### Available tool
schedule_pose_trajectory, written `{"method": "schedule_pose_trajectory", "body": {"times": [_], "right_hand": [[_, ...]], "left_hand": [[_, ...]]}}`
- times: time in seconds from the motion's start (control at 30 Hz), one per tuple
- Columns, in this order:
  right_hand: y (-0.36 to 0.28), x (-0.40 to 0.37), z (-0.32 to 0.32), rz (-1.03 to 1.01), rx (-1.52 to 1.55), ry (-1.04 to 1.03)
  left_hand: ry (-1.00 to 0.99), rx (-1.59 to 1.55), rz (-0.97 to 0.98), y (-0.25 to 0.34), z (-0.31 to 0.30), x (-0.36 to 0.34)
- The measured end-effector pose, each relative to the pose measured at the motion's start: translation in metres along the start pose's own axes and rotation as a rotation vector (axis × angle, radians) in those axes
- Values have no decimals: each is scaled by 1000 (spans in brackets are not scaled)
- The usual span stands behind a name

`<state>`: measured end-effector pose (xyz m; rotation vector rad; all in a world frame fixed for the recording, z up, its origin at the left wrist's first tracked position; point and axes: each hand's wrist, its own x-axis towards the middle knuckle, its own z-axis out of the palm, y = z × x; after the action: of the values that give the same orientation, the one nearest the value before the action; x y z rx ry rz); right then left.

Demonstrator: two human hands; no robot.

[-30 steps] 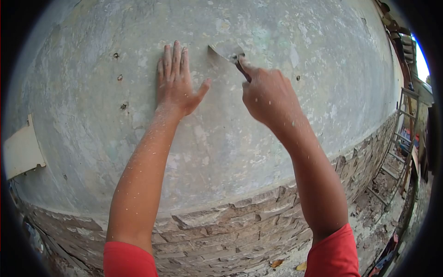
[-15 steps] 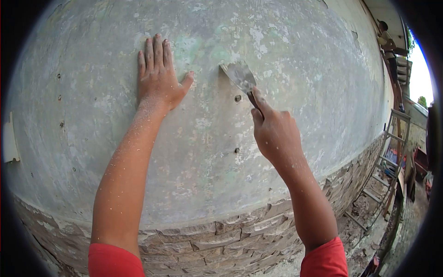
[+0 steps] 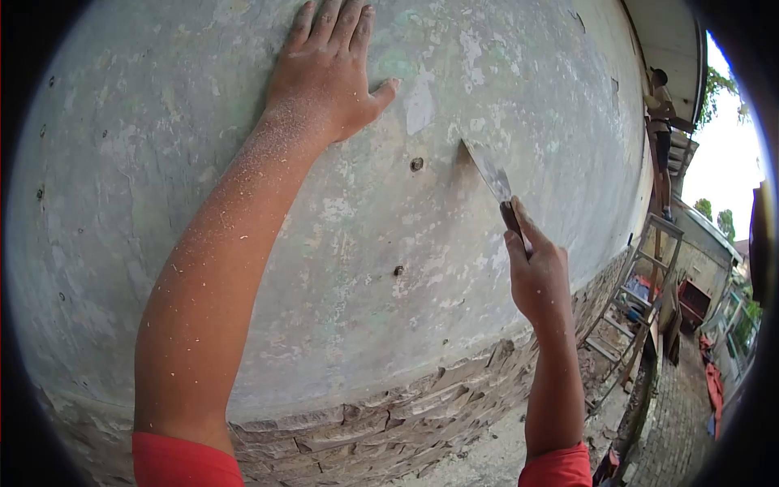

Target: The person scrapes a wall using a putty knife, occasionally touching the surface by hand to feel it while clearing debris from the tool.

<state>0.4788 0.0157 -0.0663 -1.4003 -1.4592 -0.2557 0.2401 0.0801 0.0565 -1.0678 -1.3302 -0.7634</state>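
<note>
My left hand [image 3: 323, 77] lies flat against the grey-green wall [image 3: 341, 243], fingers stretched upward and thumb spread to the right. Pale dust and flakes cover that forearm. In my right hand [image 3: 540, 272] is a putty knife [image 3: 492, 172], its dark handle wrapped by my fingers and the index finger laid along it. The blade tilts up to the left, and its edge meets the wall or is very close to it. Patches of worn, peeling paint show around the blade. A small plugged hole [image 3: 416, 164] sits left of it, with another hole [image 3: 398, 270] lower down.
Rough stone cladding [image 3: 381, 430] runs along the wall's base. At right stands a metal ladder [image 3: 641, 284], with a person [image 3: 661, 122] raised up near the roof edge behind it. A dark red box [image 3: 694, 302] and debris lie along the paved ground.
My view has turned rightward. The right hand has drawn the putty knife down and to the right along the wall. My left hand remains flat on the wall, now higher in view.
</note>
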Motion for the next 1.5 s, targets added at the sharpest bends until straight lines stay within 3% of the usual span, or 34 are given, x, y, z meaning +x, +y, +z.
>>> {"method": "schedule_pose_trajectory", "body": {"times": [0.1, 0.2, 0.23, 0.27, 0.4, 0.53, 0.63, 0.7, 0.8, 0.93, 1.13, 1.2, 1.37, 1.5], "right_hand": [[20, -3, 10, 84, 27, 47], [22, 40, 5, -98, 75, 151], [4, 54, -8, -55, 60, 135], [8, 78, -9, -171, 63, 229], [10, 84, -32, -146, 46, 133], [65, 56, -19, -105, -10, 2], [99, 77, -26, -138, -75, -9], [110, 123, -36, -257, -30, 156], [132, 156, -56, -304, -26, 129], [197, 129, -50, -306, -90, -8], [202, 177, -60, -369, -22, 18], [193, 199, -64, -405, 7, 126], [233, 167, -42, -362, -9, 21], [281, 149, -22, -419, 66, 56]], "left_hand": [[-13, 65, -2, 8, -4, 0], [-34, 88, -3, 24, -8, 5], [-66, 75, 13, 34, -9, 4], [-65, 74, 31, 44, -11, 4], [-87, -26, 82, 80, -6, 4], [-73, -88, 133, 111, -5, -1], [-93, -102, 135, 152, -6, -4], [-58, -132, 117, 186, -3, -3], [-11, -157, 76, 224, -1, 2], [9, -153, 43, 269, -2, 3], [4, -139, 0, 295, -5, 10], [4, -149, -11, 298, -7, 15], [29, -129, 28, 301, -3, 26], [16, -120, 59, 313, -2, 40]]}}
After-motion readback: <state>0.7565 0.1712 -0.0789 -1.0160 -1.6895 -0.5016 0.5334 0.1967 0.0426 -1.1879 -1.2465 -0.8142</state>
